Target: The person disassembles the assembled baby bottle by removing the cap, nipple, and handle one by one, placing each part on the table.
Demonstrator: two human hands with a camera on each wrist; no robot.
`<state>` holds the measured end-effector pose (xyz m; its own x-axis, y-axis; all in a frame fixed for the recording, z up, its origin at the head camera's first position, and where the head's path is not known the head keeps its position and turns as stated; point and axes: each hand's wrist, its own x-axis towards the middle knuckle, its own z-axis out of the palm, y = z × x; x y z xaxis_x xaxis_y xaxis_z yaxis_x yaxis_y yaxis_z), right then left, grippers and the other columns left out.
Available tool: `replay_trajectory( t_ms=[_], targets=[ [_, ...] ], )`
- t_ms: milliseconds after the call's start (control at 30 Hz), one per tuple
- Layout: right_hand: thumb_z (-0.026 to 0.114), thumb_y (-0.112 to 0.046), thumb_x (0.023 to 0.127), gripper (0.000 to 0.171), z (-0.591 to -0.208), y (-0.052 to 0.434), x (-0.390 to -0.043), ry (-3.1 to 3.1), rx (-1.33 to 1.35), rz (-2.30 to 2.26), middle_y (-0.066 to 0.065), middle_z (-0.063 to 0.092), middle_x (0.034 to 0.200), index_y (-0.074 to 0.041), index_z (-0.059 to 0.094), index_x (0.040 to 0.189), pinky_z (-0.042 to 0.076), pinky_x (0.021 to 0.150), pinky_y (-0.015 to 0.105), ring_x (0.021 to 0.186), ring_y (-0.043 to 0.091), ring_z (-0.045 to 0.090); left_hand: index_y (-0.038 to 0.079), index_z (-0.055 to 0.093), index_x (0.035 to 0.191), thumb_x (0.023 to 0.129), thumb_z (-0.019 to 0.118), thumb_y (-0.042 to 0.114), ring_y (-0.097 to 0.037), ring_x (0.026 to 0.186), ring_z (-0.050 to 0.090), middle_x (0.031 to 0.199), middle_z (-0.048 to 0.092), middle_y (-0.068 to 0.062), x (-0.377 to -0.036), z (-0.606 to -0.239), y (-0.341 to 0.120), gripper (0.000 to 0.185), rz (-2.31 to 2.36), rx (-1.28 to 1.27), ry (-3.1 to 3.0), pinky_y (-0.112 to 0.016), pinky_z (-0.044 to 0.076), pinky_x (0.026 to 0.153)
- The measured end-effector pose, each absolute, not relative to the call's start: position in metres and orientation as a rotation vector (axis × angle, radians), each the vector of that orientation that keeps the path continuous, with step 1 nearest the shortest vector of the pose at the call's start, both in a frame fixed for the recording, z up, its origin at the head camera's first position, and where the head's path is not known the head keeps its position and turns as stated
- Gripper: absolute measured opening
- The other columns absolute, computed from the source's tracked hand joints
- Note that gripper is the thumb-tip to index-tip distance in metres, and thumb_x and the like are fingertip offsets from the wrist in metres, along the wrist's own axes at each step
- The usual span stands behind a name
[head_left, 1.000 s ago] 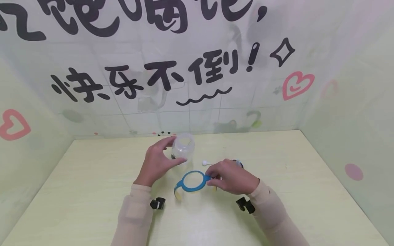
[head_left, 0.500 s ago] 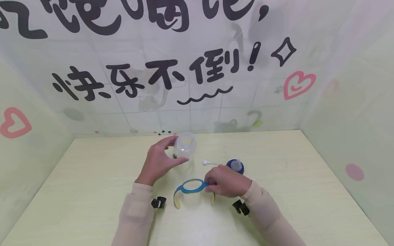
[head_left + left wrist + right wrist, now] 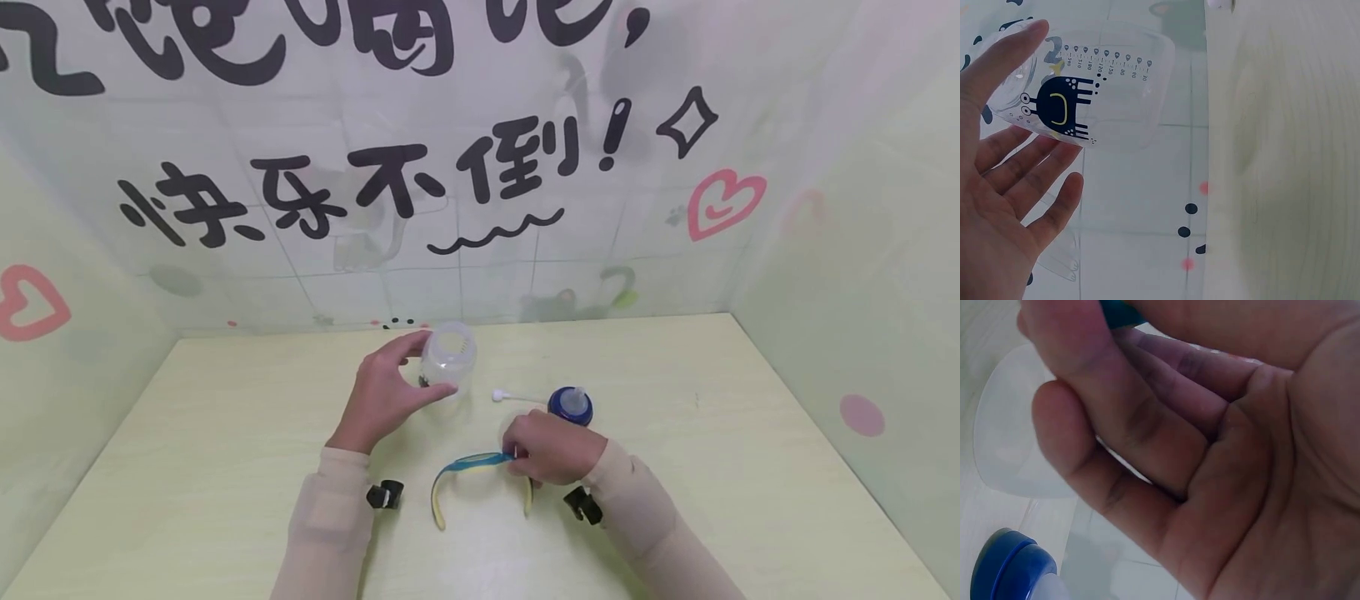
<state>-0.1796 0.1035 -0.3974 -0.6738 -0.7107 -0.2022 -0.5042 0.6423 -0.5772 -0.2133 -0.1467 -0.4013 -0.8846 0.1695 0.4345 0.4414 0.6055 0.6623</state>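
Note:
My left hand (image 3: 386, 390) grips a clear plastic bottle (image 3: 447, 360) with a black cartoon print and a measuring scale (image 3: 1079, 87), held off the table with its open mouth up. My right hand (image 3: 551, 447) pinches a blue and yellow handle ring (image 3: 468, 475) by its right side, tilted edge-on just above the table (image 3: 225, 467). In the right wrist view my curled fingers (image 3: 1147, 425) fill the frame, with a bit of blue ring (image 3: 1119, 312) at the top.
A dark blue cap with a clear spout (image 3: 570, 404) stands just behind my right hand, also in the right wrist view (image 3: 1010, 569). A small white stick (image 3: 513, 397) lies beside it. Walls close the table at back, left and right.
My right hand has drawn the ring nearer to me and tipped it from flat to edge-on, uncovering the blue cap behind. The left hand and bottle have hardly moved.

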Motion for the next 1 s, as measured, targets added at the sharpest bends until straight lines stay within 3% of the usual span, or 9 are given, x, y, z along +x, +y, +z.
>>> replay_trajectory(
  t_ms=[600, 800, 1000],
  targets=[
    [0.074, -0.002, 0.085, 0.004, -0.396, 0.097, -0.176, 2.493, -0.868, -0.584, -0.003, 0.059, 0.069, -0.002, 0.07, 0.084, 0.049, 0.056, 0.02, 0.055, 0.004, 0.057, 0.007, 0.063, 0.129, 0.067, 0.093, 0.028, -0.022, 0.107, 0.066, 0.114, 0.072, -0.007, -0.213, -0.402, -0.15, 0.072, -1.189, -0.506, -2.494, -0.049, 0.053, 0.09],
    [0.074, -0.002, 0.082, 0.013, -0.383, 0.112, -0.18, 2.499, -1.032, -0.618, 0.005, 0.072, 0.082, 0.002, 0.073, 0.094, 0.052, 0.066, 0.021, 0.071, 0.007, 0.064, 0.004, 0.063, 0.129, 0.067, 0.094, 0.025, -0.022, 0.104, 0.066, 0.114, 0.072, -0.008, -0.215, -0.403, -0.151, 0.073, -1.246, -0.509, -2.493, -0.049, 0.053, 0.089],
    [0.065, -0.007, 0.093, 0.023, -0.371, 0.125, -0.192, 2.586, -1.028, -0.926, 0.008, 0.074, 0.096, 0.004, 0.068, 0.113, 0.056, 0.076, 0.029, 0.084, 0.012, 0.07, 0.002, 0.06, 0.132, 0.07, 0.092, 0.024, -0.024, 0.106, 0.065, 0.118, 0.07, -0.01, -0.215, -0.404, -0.153, 0.073, -1.445, -0.541, -2.509, -0.051, 0.052, 0.093]
  ],
)
